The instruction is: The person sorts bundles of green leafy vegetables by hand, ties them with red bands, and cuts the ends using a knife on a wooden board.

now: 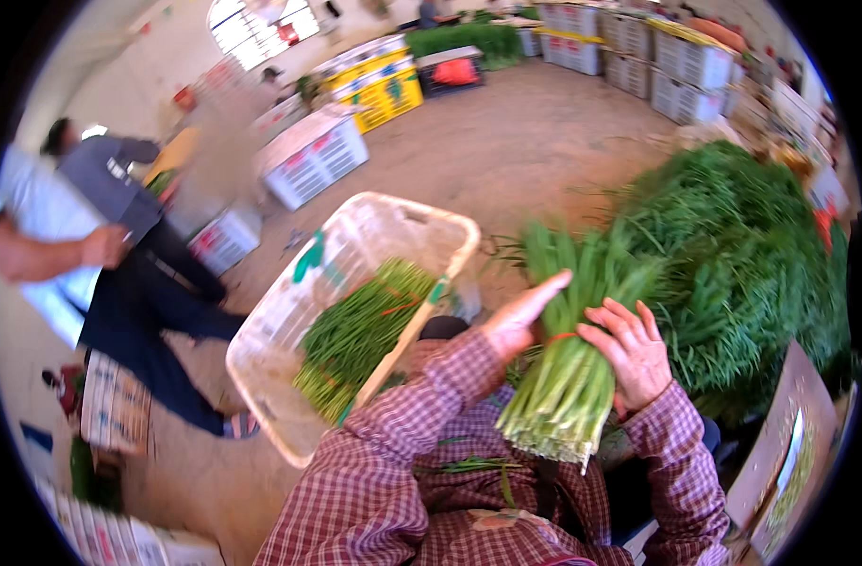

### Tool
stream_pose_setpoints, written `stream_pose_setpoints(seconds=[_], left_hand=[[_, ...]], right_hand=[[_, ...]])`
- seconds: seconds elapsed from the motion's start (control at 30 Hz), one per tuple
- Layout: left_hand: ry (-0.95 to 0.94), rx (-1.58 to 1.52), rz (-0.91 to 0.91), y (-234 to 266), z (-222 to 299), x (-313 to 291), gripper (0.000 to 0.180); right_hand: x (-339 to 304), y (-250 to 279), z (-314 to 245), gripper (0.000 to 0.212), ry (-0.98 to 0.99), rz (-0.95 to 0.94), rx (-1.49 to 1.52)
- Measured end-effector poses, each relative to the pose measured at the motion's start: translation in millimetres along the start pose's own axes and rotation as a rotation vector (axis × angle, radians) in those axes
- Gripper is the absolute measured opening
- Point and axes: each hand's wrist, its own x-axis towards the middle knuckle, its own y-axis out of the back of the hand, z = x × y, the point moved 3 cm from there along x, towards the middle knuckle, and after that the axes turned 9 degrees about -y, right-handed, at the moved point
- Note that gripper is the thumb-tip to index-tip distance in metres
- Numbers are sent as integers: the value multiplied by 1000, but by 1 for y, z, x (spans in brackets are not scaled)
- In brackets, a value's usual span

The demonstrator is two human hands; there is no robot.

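Note:
Over my lap, a bundle of garlic chives (568, 387) stands tilted between my hands, pale cut ends toward me and green leaves away. An orange-red band circles its middle. My left hand (525, 316) presses along its left side with fingers straight. On the other side, my right hand (634, 354) cups the stalks just by the band, fingers spread over them. To my left, a dirty white plastic crate (355, 212) holds more banded green bundles (369, 325). A large heap of loose chives (733, 274) lies close on my right.
A board (818, 391) carrying a long blade (791, 451) leans at lower right. A person (119, 245) in dark trousers stands left of the crate. Farther back are white crates (313, 156), yellow crates (384, 94) and stacked grey-white crates (686, 80).

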Motion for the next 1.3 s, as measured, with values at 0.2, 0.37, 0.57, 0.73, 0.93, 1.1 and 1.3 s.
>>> stream_pose_setpoints(seconds=[0.2, 0.37, 0.57, 0.73, 0.93, 1.1, 1.3], left_hand=[[-261, 200, -16, 52, 6, -45, 57], [-638, 800, 277, 20, 52, -83, 82], [-805, 485, 59, -22, 28, -54, 87], [-740, 196, 168, -6, 17, -52, 56], [-597, 268, 94, 1, 16, -54, 49], [-362, 209, 57, 2, -21, -43, 56], [21, -4, -16, 59, -80, -32, 61]], right_hand=[[41, -7, 11, 68, -105, 188, 320], [54, -17, 7, 63, -504, 265, 568], [62, -19, -34, 70, -521, 357, 302], [54, -31, -58, 91, -412, 177, 283], [55, 20, -11, 70, -318, 245, 393], [100, 0, -22, 60, -202, 69, 136], [132, -81, 67, 28, -379, -174, 93]])
